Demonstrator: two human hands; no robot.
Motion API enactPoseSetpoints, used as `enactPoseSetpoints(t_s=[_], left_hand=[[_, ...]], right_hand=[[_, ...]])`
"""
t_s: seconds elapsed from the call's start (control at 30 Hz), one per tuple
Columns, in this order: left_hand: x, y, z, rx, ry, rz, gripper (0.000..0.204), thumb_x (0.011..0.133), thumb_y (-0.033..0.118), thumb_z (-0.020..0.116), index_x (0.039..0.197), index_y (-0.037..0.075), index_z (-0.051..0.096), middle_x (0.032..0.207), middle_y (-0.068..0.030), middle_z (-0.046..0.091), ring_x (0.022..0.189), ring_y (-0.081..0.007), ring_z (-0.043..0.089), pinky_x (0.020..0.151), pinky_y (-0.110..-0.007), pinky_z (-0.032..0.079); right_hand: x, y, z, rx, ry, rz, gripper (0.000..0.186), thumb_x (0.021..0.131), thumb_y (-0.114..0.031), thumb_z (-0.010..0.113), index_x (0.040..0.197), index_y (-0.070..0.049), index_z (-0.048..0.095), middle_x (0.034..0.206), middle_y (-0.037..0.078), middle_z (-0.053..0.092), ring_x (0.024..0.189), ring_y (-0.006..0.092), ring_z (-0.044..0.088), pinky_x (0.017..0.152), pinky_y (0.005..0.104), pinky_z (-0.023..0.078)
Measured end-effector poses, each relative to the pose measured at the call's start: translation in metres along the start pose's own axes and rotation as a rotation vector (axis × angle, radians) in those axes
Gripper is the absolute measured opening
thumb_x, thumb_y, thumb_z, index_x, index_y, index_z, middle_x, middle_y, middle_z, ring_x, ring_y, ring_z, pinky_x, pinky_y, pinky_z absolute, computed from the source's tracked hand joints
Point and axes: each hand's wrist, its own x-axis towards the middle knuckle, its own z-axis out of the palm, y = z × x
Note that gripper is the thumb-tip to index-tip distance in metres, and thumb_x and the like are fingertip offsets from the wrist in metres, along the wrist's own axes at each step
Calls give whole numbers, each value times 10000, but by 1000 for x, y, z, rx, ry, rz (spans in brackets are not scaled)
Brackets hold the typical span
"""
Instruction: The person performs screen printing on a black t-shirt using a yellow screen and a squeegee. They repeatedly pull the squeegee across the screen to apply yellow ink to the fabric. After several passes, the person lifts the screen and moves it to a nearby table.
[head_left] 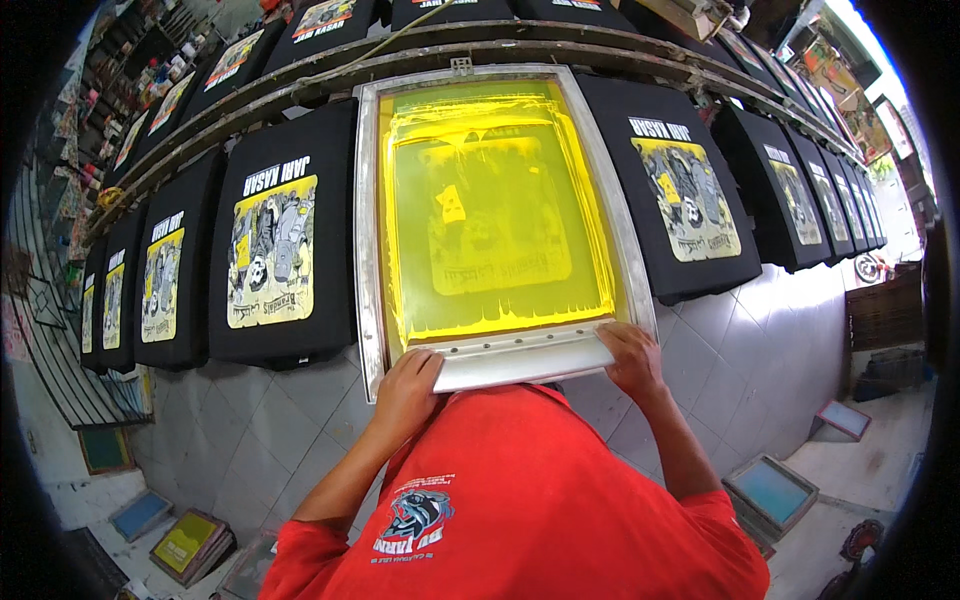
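A silk-screen frame [369,250] with yellow ink over its mesh lies in front of me, on a black shirt board that it mostly hides. Across its near end rests a wide metal squeegee [520,362], with a row of small bolts along it. My left hand [408,392] is closed round the squeegee's left end, and my right hand [632,357] grips its right end. A yellow printed design [495,215] shows faintly through the mesh. Bright ink is thickest along the mesh edges and in a ragged line just beyond the squeegee.
Black printed shirts [270,240] on boards stand in a row to the left, and more shirts [685,190] to the right. Behind them run long rails [500,47] with another row of shirts. Spare screens [770,492] lean low at both sides on the tiled floor [240,440].
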Motion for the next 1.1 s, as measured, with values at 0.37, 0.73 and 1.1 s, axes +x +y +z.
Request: enactPoseSetpoints(t_s=[0.37,0.73,1.1], left_hand=[[-48,-7,15,-11,114,-94,844,658,320,863,1348,2,495,1413,-213,463,1322,-399,419,1112,-457,330],[-31,-106,33,-670,252,-949,547,945,440,571,1037,-95,637,879,-111,660,789,-185,599,737,-336,476],[-52,-63,0,-235,341,-926,602,974,479,466,880,-91,638,810,-276,641,761,-387,619,744,-447,466]], right_hand=[[-40,-21,-4,96,100,20,641,766,-255,780,1293,24,545,1350,229,530,1273,390,484,1081,423,370],[-25,115,42,727,135,888,559,930,-473,547,1004,66,672,955,275,677,935,419,657,834,460,490],[-31,75,9,217,210,744,556,972,-464,466,832,47,636,845,294,640,848,480,614,746,534,460]])
